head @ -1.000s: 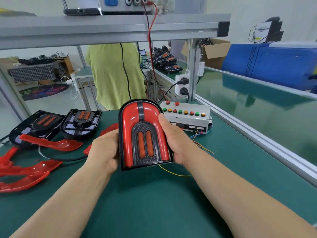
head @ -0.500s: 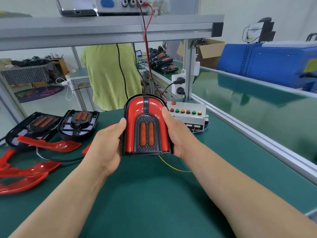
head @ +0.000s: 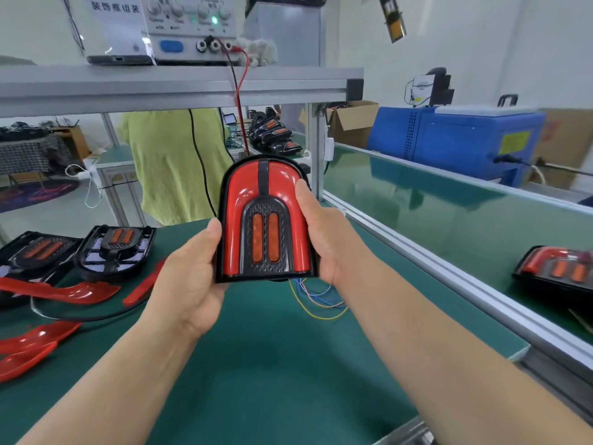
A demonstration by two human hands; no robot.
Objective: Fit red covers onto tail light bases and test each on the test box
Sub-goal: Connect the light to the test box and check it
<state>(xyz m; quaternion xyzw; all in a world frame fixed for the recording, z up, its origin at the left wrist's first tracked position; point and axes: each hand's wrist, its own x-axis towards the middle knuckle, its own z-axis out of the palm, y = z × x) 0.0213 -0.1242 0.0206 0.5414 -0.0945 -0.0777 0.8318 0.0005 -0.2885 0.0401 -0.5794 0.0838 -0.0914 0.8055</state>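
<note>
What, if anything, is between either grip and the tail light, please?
Nothing visible: the left grip and the right grip hold the tail light directly by its sides, thumbs on its front edges.

I see a power supply (head: 192, 27) with a green lamp lit on the shelf (head: 179, 81) overhead, a person in a yellow-green shirt (head: 173, 162) behind the tabletop (head: 272, 364), and a blue machine (head: 455, 136) beyond the conveyor belt (head: 449, 200).

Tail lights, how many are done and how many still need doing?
One covered light lies on the belt at right, so it looks done. The left hand and right hand hold a second light, its red cover already on. Two bare bases and loose red covers wait at left, so at least two remain.
</note>
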